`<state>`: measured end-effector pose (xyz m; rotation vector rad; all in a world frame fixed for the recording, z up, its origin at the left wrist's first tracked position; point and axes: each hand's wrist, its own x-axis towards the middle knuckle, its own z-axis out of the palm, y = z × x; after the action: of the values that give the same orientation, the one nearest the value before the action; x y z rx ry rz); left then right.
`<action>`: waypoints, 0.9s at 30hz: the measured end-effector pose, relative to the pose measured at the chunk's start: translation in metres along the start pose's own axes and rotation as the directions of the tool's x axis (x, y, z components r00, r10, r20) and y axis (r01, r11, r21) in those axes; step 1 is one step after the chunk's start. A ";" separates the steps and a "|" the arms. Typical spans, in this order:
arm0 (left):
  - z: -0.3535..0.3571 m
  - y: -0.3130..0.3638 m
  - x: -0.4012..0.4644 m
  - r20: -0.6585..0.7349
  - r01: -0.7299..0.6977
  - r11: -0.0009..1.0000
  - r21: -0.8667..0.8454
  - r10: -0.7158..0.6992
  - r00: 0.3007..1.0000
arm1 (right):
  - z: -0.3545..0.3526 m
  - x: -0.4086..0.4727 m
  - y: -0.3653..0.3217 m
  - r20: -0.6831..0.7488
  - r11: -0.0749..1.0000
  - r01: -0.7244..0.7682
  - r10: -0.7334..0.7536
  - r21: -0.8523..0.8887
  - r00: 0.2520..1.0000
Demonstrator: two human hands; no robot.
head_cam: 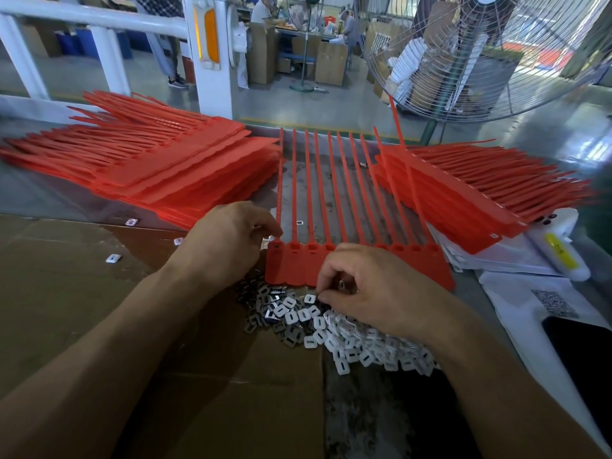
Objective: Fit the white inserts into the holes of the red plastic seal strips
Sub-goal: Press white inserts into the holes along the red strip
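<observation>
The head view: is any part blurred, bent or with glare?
Head view: wide-angle bending curves the white railing and fan; the left stack of red strips smears at its edge; glare on the wet-looking table; both hands look sharp.

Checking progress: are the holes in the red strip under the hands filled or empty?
Empty where visible: the seal strip shows bare red recesses at its left end. The right hand hides some middle holes.
</observation>
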<state>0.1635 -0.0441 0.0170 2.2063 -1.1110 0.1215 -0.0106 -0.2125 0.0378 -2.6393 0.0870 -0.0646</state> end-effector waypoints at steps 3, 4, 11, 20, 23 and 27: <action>0.002 -0.001 0.001 -0.025 -0.027 0.999 -0.024 0.026 0.999 | -0.001 -0.001 0.000 0.017 0.998 -0.015 0.014 0.058 1.000; 0.002 0.000 0.001 -0.033 -0.036 0.999 -0.032 0.035 0.999 | -0.001 -0.001 0.001 0.020 0.994 -0.025 0.023 0.105 1.000; 0.003 0.009 -0.001 -0.043 -0.144 0.978 -0.153 0.139 0.989 | 0.000 0.001 0.001 -0.159 0.917 -0.037 0.108 0.397 0.981; 0.011 0.031 -0.009 -0.014 -0.298 0.914 -0.275 0.306 0.952 | 0.009 0.011 0.007 -0.291 0.803 0.001 0.215 0.596 0.932; 0.011 0.030 -0.008 -0.024 -0.279 0.912 -0.301 0.285 0.958 | 0.010 0.012 0.007 -0.300 0.792 0.014 0.215 0.611 0.929; 0.012 0.030 -0.007 -0.012 -0.308 0.909 -0.280 0.318 0.948 | 0.011 0.014 0.008 -0.312 0.771 0.010 0.246 0.636 0.918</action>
<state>0.1339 -0.0591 0.0202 1.7757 -1.4053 0.0593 0.0037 -0.2149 0.0250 -1.9053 0.3113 -0.4813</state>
